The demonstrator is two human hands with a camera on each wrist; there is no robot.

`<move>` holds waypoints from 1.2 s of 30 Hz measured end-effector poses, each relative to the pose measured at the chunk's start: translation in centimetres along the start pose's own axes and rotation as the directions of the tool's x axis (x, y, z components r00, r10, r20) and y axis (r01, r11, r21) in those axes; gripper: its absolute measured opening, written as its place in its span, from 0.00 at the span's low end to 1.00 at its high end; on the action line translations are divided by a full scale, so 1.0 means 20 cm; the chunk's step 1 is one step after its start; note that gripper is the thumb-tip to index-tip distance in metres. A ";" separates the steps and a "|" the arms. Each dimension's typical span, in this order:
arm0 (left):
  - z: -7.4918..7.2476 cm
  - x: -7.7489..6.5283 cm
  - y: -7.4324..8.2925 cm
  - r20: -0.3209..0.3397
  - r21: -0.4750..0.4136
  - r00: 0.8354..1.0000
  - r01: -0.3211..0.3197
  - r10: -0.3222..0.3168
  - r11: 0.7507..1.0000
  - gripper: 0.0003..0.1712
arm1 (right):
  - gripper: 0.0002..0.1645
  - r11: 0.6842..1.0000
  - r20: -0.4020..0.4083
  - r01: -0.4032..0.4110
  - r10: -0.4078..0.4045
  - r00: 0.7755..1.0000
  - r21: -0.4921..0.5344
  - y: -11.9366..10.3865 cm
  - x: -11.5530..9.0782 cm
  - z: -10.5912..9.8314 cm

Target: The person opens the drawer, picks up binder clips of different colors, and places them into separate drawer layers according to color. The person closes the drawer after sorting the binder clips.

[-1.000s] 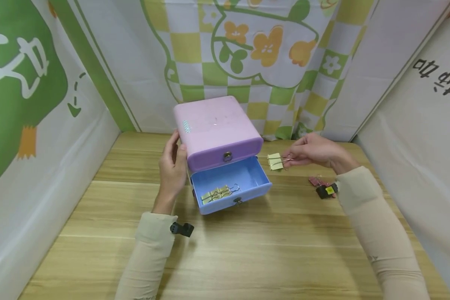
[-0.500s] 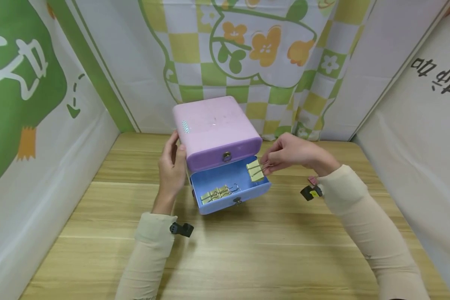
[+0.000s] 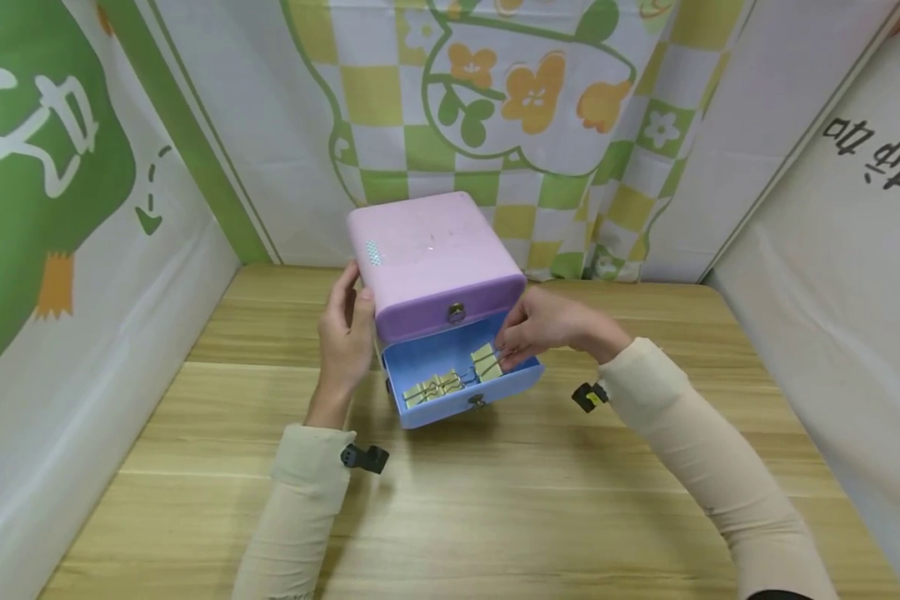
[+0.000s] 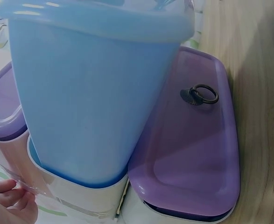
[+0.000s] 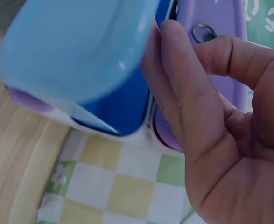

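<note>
**On the wooden table, a drawer box with its blue drawer pulled out**

The blue drawer juts toward you beneath the closed purple drawer. Your left hand rests its extended fingers against the box's left side. Your right hand, at the drawer's right end, pinches a large yellow clip by its wire handles. That clip sits inside near the front wall; you can't tell whether it touches the bottom. Smaller yellow clips lie to its left.
</note>
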State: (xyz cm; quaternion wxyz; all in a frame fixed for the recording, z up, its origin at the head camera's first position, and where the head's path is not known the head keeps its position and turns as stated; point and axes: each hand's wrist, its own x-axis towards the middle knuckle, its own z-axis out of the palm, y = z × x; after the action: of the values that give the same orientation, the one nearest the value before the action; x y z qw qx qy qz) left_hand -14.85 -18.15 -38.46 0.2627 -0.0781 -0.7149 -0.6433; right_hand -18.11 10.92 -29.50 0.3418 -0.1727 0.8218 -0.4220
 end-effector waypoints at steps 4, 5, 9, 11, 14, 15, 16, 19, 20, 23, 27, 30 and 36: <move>0.00 0.00 0.00 0.004 0.006 1.000 0.006 -0.006 1.000 0.33 | 0.15 1.000 0.013 -0.011 0.011 1.000 -0.007 0.01 0.04 0.04; -0.01 0.00 0.00 0.006 0.006 1.000 0.008 -0.008 1.000 0.33 | 0.15 1.000 0.015 -0.015 0.015 1.000 -0.009 0.01 0.05 0.04; 0.00 0.00 0.00 0.007 0.004 1.000 0.013 -0.013 1.000 0.33 | 0.15 1.000 0.022 -0.028 0.029 0.999 -0.012 0.02 0.07 0.07; 0.00 0.00 0.00 0.007 0.004 1.000 0.014 -0.014 1.000 0.33 | 0.15 0.999 0.028 -0.033 0.033 0.999 -0.008 0.03 0.08 0.07; 0.00 0.01 0.00 0.006 0.007 1.000 0.014 -0.014 1.000 0.33 | 0.15 0.999 0.032 -0.037 0.037 0.999 0.002 0.04 0.09 0.08; 0.00 0.00 0.00 0.003 0.009 1.000 0.013 -0.013 1.000 0.33 | 0.16 0.999 0.033 -0.037 0.036 0.999 0.009 0.04 0.09 0.08; 0.00 0.00 0.01 0.002 0.010 1.000 0.011 -0.011 1.000 0.33 | 0.16 0.999 0.035 -0.035 0.035 0.999 0.015 0.05 0.10 0.08; 0.00 0.00 0.01 -0.004 0.012 1.000 0.008 -0.007 1.000 0.33 | 0.16 0.999 0.043 -0.033 0.031 0.999 0.032 0.06 0.10 0.08; 0.00 0.00 0.01 -0.004 0.014 1.000 0.007 -0.007 1.000 0.33 | 0.17 0.999 0.049 -0.031 0.029 0.998 0.038 0.07 0.11 0.08; 0.00 0.00 0.01 -0.004 0.013 1.000 0.011 -0.011 1.000 0.33 | 0.17 0.998 0.063 -0.027 0.023 0.998 0.056 0.08 0.11 0.07; -0.01 0.00 0.01 -0.002 0.008 1.000 0.018 -0.018 1.000 0.33 | 0.18 0.997 0.081 -0.012 0.006 0.997 0.074 0.09 0.11 0.07; -0.01 0.00 0.01 -0.002 0.010 1.000 0.015 -0.015 1.000 0.33 | 0.18 0.998 0.082 0.005 -0.010 0.997 0.061 0.09 0.10 0.06; 0.00 0.00 0.01 -0.001 0.005 1.000 0.005 -0.005 1.000 0.33 | 0.15 0.998 -0.037 0.047 -0.049 0.998 -0.043 0.08 0.03 0.03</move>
State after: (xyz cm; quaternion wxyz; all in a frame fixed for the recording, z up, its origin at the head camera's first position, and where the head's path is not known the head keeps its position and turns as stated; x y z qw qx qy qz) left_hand -14.87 -18.19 -38.30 0.2617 -0.0754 -0.7165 -0.6422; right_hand -18.11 11.23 -31.23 0.3122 -0.1916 0.8324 -0.4157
